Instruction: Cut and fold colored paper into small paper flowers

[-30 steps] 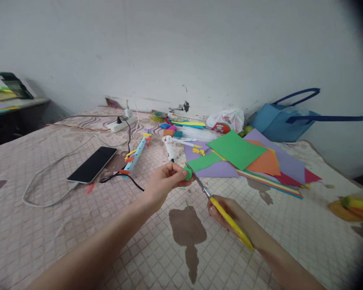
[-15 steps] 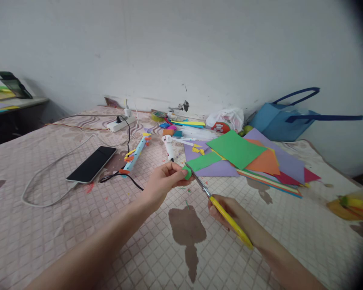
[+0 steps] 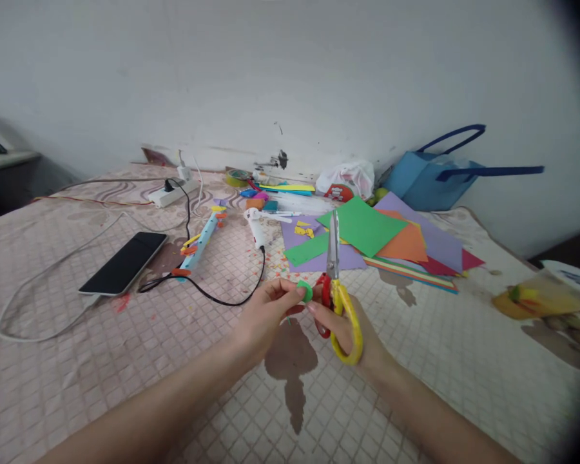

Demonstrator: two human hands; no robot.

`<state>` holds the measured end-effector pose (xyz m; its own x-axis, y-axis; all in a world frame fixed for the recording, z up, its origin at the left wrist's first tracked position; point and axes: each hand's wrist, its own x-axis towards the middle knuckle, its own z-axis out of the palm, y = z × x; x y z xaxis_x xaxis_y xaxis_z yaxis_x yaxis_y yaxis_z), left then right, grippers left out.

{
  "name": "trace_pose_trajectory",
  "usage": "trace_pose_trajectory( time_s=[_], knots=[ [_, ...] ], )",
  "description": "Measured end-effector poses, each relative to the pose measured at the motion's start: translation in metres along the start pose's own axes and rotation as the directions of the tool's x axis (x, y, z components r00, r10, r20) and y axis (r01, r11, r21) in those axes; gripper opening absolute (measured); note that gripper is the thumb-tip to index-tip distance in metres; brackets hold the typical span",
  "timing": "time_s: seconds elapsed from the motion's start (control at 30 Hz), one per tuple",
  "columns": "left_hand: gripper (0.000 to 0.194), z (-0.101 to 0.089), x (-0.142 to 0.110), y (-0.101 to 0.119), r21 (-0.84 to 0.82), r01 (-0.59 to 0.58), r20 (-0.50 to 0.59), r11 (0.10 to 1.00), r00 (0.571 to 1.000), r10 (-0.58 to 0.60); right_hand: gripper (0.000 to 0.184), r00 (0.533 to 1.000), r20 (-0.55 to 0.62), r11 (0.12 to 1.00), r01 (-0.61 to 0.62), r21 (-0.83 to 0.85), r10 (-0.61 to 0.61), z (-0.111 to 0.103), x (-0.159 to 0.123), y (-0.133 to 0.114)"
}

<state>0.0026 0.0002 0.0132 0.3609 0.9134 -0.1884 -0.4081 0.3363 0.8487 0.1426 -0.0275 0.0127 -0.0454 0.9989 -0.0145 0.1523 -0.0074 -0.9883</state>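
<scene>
Pinching 1 small green paper piece (image 3: 305,291) between the fingertips of the left hand (image 3: 265,316), above the tablecloth (image 3: 212,399) and nearer than the white glue gun (image 3: 256,231), while gripping 1 pair of red-and-yellow scissors (image 3: 337,290) in the curled right hand (image 3: 367,338), with blades (image 3: 333,248) pointing away.

Bare left hand (image 3: 267,314), bare right hand (image 3: 368,338), bare forearms (image 3: 174,390)
</scene>
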Motion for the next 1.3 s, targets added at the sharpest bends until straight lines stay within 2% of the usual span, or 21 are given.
trace_pose_trajectory(
  time_s=[0.33, 0.53, 0.73, 0.93, 1.07, 1.3],
  knots=[
    [0.024, -0.005, 0.002, 0.002, 0.143, 0.037, 0.002, 0.989, 0.999, -0.037, 0.019, 0.998, -0.028, 0.994, 0.054, -0.092, -0.057, -0.009, 0.002, -0.001],
    [0.024, -0.007, 0.004, 0.015, 0.035, -0.062, -0.028, 0.997, 0.998, 0.063, 0.033, 0.995, 0.092, 0.987, 0.057, -0.153, -0.043, -0.015, 0.000, 0.005],
    [0.022, -0.010, 0.006, 0.028, -0.046, -0.157, -0.082, 0.987, 0.985, 0.152, 0.034, 0.976, 0.219, 0.977, 0.049, -0.209, -0.002, -0.009, -0.005, 0.003],
    [0.020, -0.010, 0.007, 0.027, -0.092, -0.206, -0.113, 0.974, 0.974, 0.195, 0.040, 0.976, 0.218, 0.964, 0.073, -0.256, -0.016, -0.007, -0.006, -0.002],
    [0.019, -0.010, 0.007, 0.026, -0.112, -0.206, -0.122, 0.972, 0.974, 0.193, 0.038, 0.971, 0.239, 0.963, 0.081, -0.257, -0.018, -0.009, -0.005, 0.003],
    [0.021, -0.009, 0.007, 0.026, -0.106, -0.205, -0.125, 0.973, 0.973, 0.192, 0.029, 0.982, 0.189, 0.945, 0.063, -0.320, -0.001, -0.008, -0.006, -0.002]
  ],
)
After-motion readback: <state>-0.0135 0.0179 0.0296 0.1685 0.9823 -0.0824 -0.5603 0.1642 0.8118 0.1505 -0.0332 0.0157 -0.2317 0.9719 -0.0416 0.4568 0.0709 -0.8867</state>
